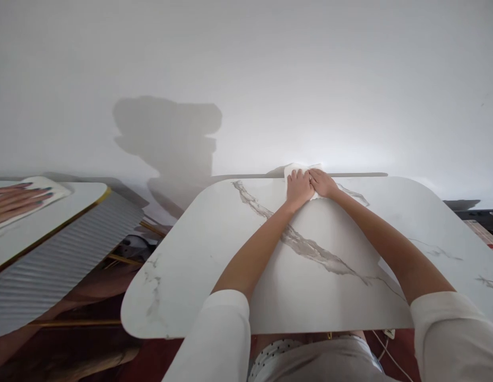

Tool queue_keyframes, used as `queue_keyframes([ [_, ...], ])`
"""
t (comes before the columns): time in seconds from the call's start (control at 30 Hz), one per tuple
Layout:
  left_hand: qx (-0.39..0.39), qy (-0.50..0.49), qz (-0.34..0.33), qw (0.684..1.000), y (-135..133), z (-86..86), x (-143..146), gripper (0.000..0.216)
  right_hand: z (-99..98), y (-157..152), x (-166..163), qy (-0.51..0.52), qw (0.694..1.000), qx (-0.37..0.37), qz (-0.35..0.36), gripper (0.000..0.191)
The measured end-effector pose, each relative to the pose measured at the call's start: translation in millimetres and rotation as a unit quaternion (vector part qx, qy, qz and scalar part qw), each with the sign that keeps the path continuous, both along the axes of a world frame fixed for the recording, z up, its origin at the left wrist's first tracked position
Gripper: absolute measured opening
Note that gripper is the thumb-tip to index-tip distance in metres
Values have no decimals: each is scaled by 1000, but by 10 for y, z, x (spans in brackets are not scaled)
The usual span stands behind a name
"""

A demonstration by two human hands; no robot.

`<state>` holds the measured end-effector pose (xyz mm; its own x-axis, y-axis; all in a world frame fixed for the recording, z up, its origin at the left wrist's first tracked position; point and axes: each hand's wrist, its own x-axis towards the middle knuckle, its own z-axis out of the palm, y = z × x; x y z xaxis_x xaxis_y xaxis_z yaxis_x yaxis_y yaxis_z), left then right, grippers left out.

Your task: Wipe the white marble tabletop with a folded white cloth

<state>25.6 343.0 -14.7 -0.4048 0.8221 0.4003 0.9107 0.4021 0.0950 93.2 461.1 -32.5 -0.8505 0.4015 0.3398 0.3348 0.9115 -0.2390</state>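
Observation:
A white cloth [289,174] lies at the far edge of a white marble-patterned tabletop [214,254], close to the wall. On the cloth's left part, my left hand [300,190] presses down with its fingers curled over the fabric. My right hand [323,183] comes in from the other side, its fingers bent on the cloth and touching the left hand. Both arms reach forward across the table. The hands cover much of the cloth, so its underside is hidden.
To the left, another person's hand [21,199] rests flat on a second white cloth [57,190] on a similar table with a gold edge and ribbed grey side [67,260]. A pale wall [270,79] stands behind. A white cable [389,356] runs below on the right.

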Motion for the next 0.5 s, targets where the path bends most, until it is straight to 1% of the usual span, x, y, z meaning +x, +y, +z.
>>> queue_keyframes([
  [0.23,-3,-3,-21,1000,-8,30,57,42,-51,19,78,12,1000,15,-19,48],
  [0.5,4,-2,-57,998,-113,20,182,41,-70,-144,273,-1,997,41,-67,50],
])
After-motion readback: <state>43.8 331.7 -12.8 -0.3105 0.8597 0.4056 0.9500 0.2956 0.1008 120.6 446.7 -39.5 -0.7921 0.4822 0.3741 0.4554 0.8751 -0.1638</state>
